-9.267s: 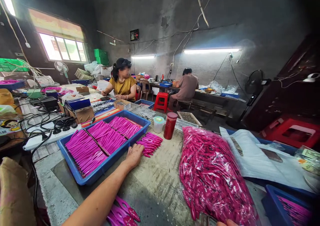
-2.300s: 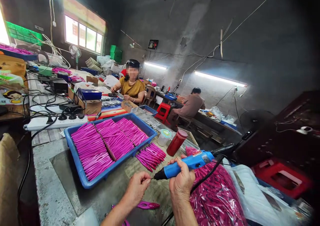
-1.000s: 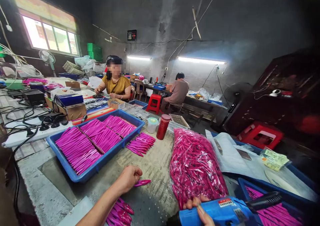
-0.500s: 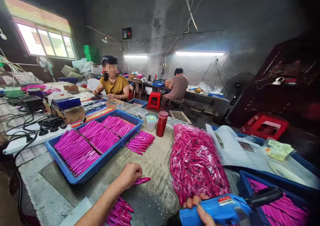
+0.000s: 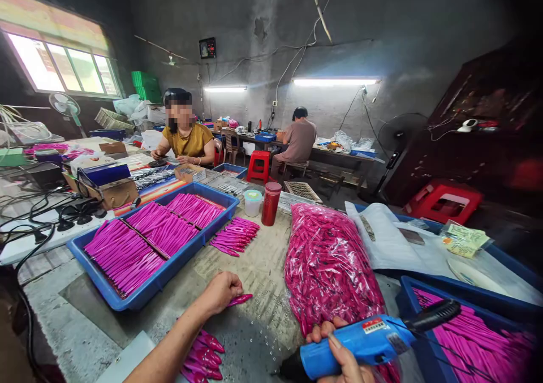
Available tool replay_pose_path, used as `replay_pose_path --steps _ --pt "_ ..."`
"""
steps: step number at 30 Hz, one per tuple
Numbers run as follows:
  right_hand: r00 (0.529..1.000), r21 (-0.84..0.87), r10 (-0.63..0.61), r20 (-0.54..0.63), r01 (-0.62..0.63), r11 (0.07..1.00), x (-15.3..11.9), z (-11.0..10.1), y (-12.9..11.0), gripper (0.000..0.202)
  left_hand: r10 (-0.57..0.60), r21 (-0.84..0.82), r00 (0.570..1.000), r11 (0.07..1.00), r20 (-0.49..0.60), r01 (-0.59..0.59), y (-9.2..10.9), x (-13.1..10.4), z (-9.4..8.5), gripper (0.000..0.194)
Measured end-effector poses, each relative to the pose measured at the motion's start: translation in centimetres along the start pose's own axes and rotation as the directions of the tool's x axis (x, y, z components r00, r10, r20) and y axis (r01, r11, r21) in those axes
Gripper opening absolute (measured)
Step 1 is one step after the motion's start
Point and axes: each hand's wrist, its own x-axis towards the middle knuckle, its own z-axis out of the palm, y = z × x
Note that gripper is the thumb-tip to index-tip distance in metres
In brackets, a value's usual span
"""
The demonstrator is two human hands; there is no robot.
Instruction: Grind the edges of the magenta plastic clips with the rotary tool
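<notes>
My left hand is low over the middle of the table, its fingers pinched closed. A glossy magenta piece with a pointed end, lure-like in shape, sticks out from under those fingers. My right hand is wrapped round a blue electric hand tool with a black front end pointing left and a black rear part. Under my left forearm lies a small pile of similar magenta pieces. Another row of magenta pieces rests beyond my left hand.
A blue tray of magenta strips stands left. Right of centre bulges a clear bag of magenta pieces, with another blue bin beyond it. A red canister and white tub stand behind. A co-worker sits across.
The view has shifted slightly, so the scene sits a little further left and up. The tool's black front end now shows in the picture. My left hand stays at the magenta piece.
</notes>
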Motion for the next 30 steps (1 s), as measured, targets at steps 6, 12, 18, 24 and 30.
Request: replay_pose_path --steps 6,12,18,24,30 --pt "0.999 0.010 0.036 -0.010 -0.036 0.999 1.2 -1.0 0.4 0.050 0.019 0.000 1.000 1.000 0.010 -0.019 -0.3 0.3 0.4 0.018" --pt "0.999 -0.031 -0.007 0.046 0.009 0.999 1.6 -1.4 0.4 0.046 0.004 0.006 1.000 1.000 0.009 -0.004 0.1 -0.1 0.4 0.018" --pt "0.999 -0.044 -0.007 0.043 0.009 0.999 1.5 -1.3 0.4 0.045 -0.003 0.048 1.000 0.999 0.002 0.002 0.5 -0.3 0.2 0.018" --pt "0.999 -0.039 0.007 0.039 -0.006 0.999 1.6 -1.5 0.7 0.046 0.009 0.098 1.000 0.995 0.016 -0.010 1.0 -0.5 -0.2 0.018" --pt "0.998 -0.047 -0.007 0.056 0.010 0.999 1.5 -1.4 0.7 0.046 0.031 0.107 0.998 0.994 0.047 -0.036 1.3 -0.9 -0.4 0.020"
